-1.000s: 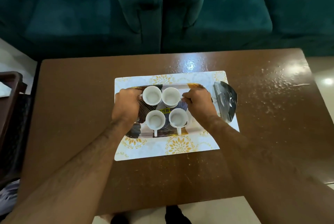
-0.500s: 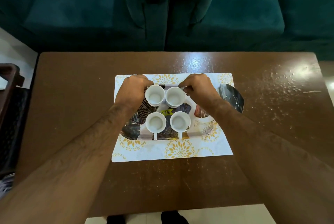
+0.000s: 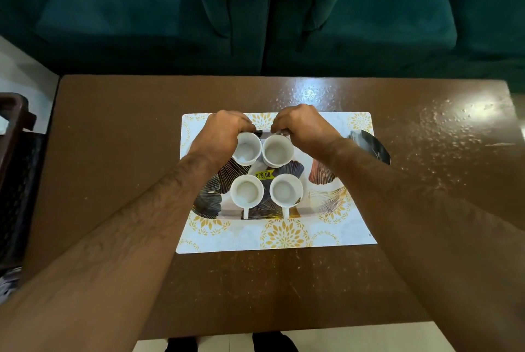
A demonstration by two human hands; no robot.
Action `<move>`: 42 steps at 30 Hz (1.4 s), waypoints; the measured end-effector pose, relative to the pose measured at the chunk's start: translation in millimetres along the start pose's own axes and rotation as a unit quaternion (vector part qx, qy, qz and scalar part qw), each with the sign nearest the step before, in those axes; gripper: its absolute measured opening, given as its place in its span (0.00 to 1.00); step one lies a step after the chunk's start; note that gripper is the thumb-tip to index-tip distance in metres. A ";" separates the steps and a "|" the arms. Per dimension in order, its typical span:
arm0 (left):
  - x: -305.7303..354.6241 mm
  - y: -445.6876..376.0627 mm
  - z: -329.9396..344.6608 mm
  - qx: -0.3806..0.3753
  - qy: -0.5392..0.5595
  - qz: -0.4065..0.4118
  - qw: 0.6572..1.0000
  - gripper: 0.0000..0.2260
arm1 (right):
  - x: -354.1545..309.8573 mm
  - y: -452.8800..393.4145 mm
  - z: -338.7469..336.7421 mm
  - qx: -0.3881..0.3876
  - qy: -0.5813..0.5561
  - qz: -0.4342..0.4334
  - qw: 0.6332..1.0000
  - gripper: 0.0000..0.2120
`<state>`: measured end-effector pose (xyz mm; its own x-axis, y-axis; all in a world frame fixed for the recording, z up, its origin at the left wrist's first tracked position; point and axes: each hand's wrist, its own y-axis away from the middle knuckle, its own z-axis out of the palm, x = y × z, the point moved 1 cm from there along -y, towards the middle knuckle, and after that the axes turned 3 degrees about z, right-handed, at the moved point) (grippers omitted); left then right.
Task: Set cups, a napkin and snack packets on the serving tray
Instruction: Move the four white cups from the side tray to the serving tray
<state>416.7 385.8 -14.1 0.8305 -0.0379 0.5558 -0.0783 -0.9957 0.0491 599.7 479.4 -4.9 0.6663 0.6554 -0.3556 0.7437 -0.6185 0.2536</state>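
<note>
- Four white cups stand in a 2x2 block on the serving tray (image 3: 326, 181), frame centre.
- Upper-left cup (image 3: 246, 150): left hand (image 3: 224, 136) curled around its far-left side, fingers touching the rim.
- Upper-right cup (image 3: 277, 150): right hand (image 3: 304, 130) clenched at its far-right edge, apparently pinching the handle; handle itself hidden.
- Lower-left cup (image 3: 245, 191) and lower-right cup (image 3: 285, 189): untouched, handles pointing toward the bottom of the frame, just below the hands.
- Yellow price sticker (image 3: 264, 174) sits between the four cups.
- Tray lies on a white and gold placemat (image 3: 284, 235) on the brown table (image 3: 113, 153).
- Dark shiny packet (image 3: 375, 147) lies at the placemat's right edge, just beside the right forearm.
</note>
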 end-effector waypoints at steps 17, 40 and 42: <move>17.5 7.0 8.4 0.034 0.004 -0.037 0.999 0.22 | 3.5 1.6 -4.6 -0.004 0.056 -0.029 0.998 0.16; 16.2 9.8 15.5 0.073 0.014 -0.064 0.995 0.22 | -1.0 6.5 -2.6 -0.014 0.061 -0.029 0.998 0.14; 14.5 10.9 16.5 0.075 0.008 -0.071 0.995 0.23 | -0.1 8.0 -1.1 -0.016 0.057 -0.031 0.998 0.15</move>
<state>437.0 373.0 -19.2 0.8184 0.1034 0.5653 0.1222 -0.9925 0.0046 605.6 474.9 -1.8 0.6202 0.7376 -0.2670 0.7832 -0.5629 0.2641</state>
